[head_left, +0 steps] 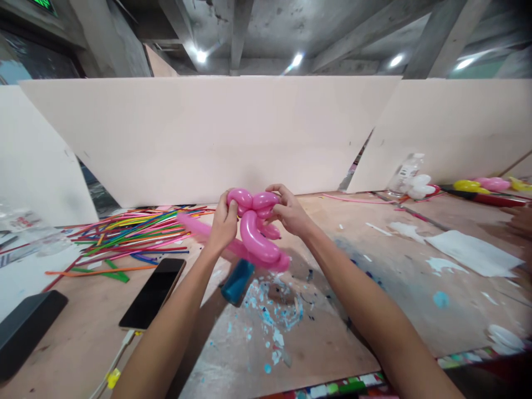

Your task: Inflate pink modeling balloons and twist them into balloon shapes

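Observation:
A pink twisted balloon (257,235) of several rounded segments is held up over the wooden table (353,310). My left hand (223,224) is closed around its left bubbles. My right hand (288,210) pinches the right bubbles from the other side. A long pink tail of the balloon runs down to the left behind my left wrist. Below the balloon a blue cylinder (236,281) lies on the table, partly hidden by my left forearm.
A heap of uninflated long balloons (124,235) in many colours lies at the left. A black phone (153,292) with a cable lies near my left arm. White boards stand behind. At the far right lie a bottle (405,173), paper (474,254) and finished balloons (482,185).

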{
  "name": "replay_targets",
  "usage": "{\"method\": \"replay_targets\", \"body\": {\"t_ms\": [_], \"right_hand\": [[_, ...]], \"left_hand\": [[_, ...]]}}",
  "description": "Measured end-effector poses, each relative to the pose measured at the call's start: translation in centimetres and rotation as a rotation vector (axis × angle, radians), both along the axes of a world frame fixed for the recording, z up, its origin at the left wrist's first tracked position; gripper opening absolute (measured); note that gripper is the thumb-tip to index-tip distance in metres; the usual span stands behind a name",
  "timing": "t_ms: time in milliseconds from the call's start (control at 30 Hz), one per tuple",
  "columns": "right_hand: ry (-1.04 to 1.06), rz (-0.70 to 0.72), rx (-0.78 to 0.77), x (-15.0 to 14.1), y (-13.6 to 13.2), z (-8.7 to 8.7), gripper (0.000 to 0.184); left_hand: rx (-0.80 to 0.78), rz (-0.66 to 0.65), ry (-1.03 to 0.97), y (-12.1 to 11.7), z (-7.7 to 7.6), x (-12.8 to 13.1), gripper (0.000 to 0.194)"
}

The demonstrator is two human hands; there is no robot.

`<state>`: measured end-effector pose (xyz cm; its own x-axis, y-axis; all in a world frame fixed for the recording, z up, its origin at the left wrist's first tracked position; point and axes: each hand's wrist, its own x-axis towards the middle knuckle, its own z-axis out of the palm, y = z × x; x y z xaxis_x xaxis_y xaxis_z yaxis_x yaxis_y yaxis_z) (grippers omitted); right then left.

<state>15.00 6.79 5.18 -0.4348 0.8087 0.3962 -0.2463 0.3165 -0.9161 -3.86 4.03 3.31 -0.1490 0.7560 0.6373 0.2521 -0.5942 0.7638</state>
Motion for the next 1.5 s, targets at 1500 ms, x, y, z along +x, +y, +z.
{"method": "replay_targets", "body": {"t_ms": [1500], "right_hand": [[-0.14,-0.253,0.059,-2.0,-0.4,-1.2,0.034]], "left_hand": [[-0.245,-0.173,-0.233,-1.5,0.2,2.5,0.018]]}}
